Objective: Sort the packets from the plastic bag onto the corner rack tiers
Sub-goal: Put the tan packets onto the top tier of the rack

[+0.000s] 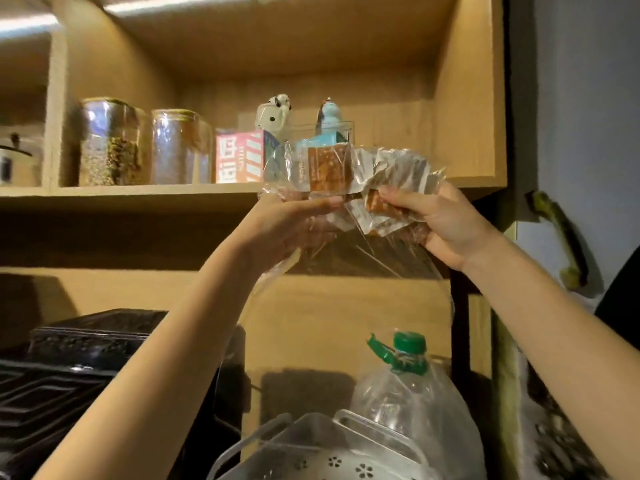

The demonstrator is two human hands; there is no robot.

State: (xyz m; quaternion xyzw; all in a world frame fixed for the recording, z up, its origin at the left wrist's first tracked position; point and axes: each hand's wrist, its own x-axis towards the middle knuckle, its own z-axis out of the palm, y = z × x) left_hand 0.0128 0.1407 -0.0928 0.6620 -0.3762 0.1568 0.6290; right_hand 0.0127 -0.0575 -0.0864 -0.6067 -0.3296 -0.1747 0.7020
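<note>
Both my hands are raised to the front edge of a wooden shelf [138, 192]. My left hand [294, 223] grips a clear plastic bag [363, 258], which hangs down crumpled below it. A brown packet in clear wrap [325, 168] stands above my left fingers, at the shelf edge. My right hand [443, 223] pinches several similar brown packets [391, 199] together with the bag's film. The corner rack's tiers cannot be made out for certain.
On the shelf stand two glass jars [110, 143], a pink and white carton [239, 157], two small figurines [273, 112] and a clear box. Below are a green-capped plastic bottle [408, 375], a white perforated basket [329, 459] and a black appliance [86, 358]. A dark post [459, 323] stands at right.
</note>
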